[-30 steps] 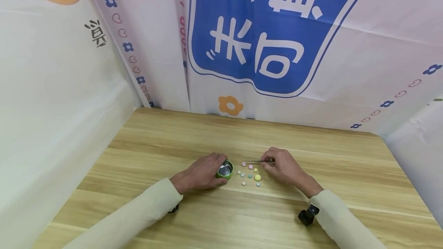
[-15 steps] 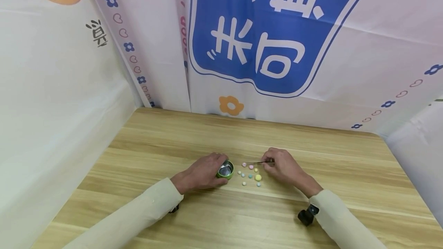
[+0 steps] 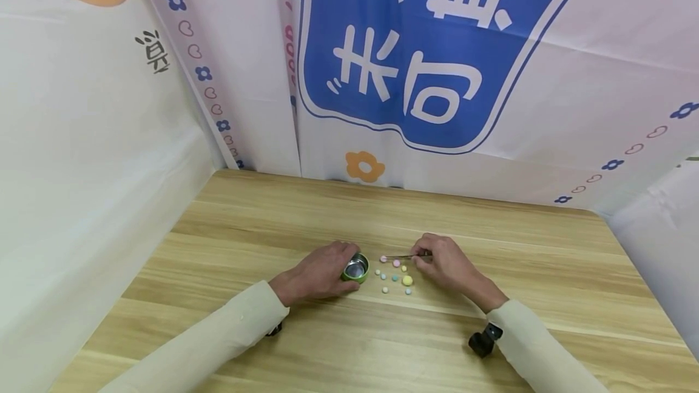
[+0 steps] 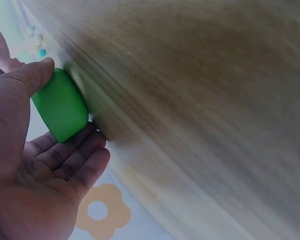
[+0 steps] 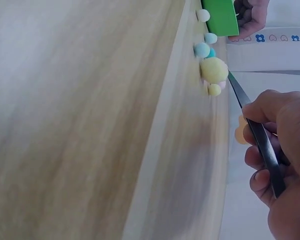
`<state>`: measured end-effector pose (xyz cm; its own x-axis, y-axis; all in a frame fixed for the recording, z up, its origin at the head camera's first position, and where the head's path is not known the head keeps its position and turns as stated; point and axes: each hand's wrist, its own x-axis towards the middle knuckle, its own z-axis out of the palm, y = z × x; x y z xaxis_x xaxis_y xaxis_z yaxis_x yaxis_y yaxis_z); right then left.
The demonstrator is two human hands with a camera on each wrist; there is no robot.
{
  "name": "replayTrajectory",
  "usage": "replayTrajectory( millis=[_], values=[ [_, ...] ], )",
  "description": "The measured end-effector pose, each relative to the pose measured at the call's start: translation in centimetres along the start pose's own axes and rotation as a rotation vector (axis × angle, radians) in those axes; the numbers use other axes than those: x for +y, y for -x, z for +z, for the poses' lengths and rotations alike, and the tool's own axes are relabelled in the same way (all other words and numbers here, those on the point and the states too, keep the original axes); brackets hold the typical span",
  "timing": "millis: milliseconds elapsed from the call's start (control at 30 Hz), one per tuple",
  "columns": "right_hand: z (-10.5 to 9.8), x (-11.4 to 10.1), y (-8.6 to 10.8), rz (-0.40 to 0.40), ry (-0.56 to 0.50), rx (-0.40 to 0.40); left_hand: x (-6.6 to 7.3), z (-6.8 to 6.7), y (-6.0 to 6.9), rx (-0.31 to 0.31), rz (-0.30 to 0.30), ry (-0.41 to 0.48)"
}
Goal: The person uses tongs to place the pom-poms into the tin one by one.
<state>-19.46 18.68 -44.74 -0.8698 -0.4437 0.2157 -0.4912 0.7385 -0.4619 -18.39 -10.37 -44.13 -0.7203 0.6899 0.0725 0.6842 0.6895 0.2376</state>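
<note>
Since the frame 0.5 s earlier, tweezers [image 3: 401, 256] and the pink ball [image 3: 383, 259] at their tip have shifted slightly left, toward the green tin [image 4: 62, 106]; tin and remaining balls show no clear displacement.

Right hand [image 3: 445, 262]: narrow, tweezers pinched between thumb and fingers, shaft pointing left. Tip meets the pink ball; whether the ball is clamped or lifted cannot be told.

Left hand [image 3: 322, 272]: curled round the tin from its left side, fingers on the far side, thumb on the near side. Tin stands on the worktop [image 3: 273, 211], open at the top; metallic interior visible from the head view.

Eight further balls lie on the worktop between the two hands. Just right of the tin: pale ball [image 3: 377, 272], with light blue ball [image 3: 383, 276] beside it. Further right: second pink ball [image 3: 396, 264], small yellow ball [image 3: 404, 268], teal ball [image 3: 395, 278] and large yellow ball [image 3: 407, 281], the biggest of the group. Nearest the person: cream ball [image 3: 384, 290] and second light blue ball [image 3: 408, 292], apart from each other.

Surroundings: white sheeting behind the worktop, bearing a blue panel [image 3: 382, 115] with white characters and an orange flower [image 3: 352, 167]. Both arms in pale sleeves [image 3: 218, 335]; black device [image 3: 480, 344] at the right wrist.
</note>
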Motion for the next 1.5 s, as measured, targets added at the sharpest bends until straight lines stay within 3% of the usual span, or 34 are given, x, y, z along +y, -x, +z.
replayTrajectory(
  millis=[533,900,1500],
  values=[
    [-0.4,-2.1,-0.3,-0.063,-0.060,0.026,-0.1,0.1,0.1,-0.009,-0.013,0.007],
    [-0.2,-3.3,-0.4,-0.081,-0.139,0.002,-0.1,0.1,0.1,-0.008,-0.011,0.009],
    [0.5,-3.2,-0.2,-0.104,-0.102,-0.021,0.0,-0.1,0.0,-0.005,-0.003,0.012]
  ],
)
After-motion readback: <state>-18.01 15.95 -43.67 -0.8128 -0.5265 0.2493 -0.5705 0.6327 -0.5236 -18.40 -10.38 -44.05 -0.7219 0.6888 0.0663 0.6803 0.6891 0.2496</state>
